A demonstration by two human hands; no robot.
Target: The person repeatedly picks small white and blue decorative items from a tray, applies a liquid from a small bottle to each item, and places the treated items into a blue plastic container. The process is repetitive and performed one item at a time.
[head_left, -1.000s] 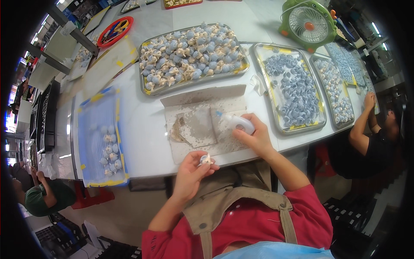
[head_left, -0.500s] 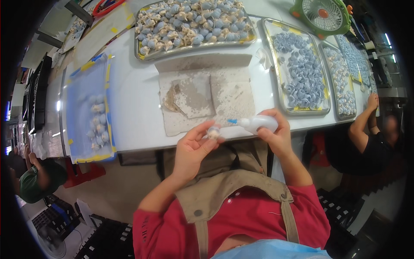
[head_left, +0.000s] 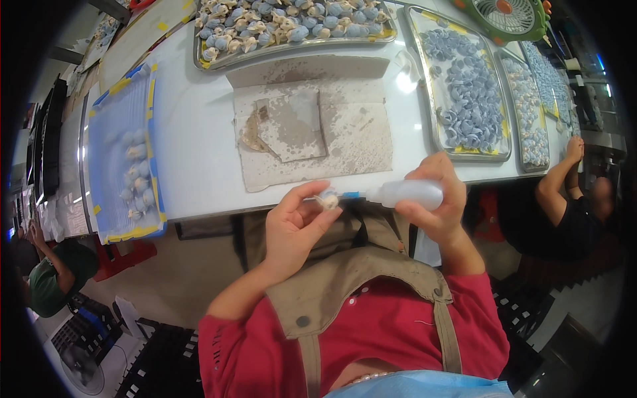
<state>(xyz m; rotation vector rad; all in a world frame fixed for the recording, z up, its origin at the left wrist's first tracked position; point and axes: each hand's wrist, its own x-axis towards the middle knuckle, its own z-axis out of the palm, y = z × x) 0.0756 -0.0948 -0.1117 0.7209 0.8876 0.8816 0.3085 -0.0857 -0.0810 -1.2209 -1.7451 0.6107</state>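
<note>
blue-and-cream figurine (head_left: 329, 199) sits pinched between thumb and fingers of the left hand (head_left: 290, 229); the right hand (head_left: 443, 211) wraps a squeeze bottle (head_left: 413, 192), blue nozzle (head_left: 352, 195) at the figurine, contact unclear. this piece seems unfinished. left of the grip, a blue tray (head_left: 109, 179) stands part-filled; rightward, loose blue-grey shells (head_left: 474, 99) seem unused. ahead: stained cardboard (head_left: 361, 126), white table (head_left: 192, 132). co-workers (head_left: 551, 222) flank.

There are two hands, one left hand (head_left: 289, 229) and one right hand (head_left: 448, 196); one white squeeze bottle (head_left: 415, 193) with one blue tip (head_left: 351, 195); one held figurine (head_left: 328, 199); at least three metal trays (head_left: 474, 156); one blue-edged tray (head_left: 109, 172); one cardboard sheet (head_left: 361, 119); one green fan (head_left: 537, 29); two co-workers (head_left: 557, 212); one counter (head_left: 196, 126); the heaped figurines (head_left: 292, 26) and curved blue shells (head_left: 472, 93) are too many to count.
</note>
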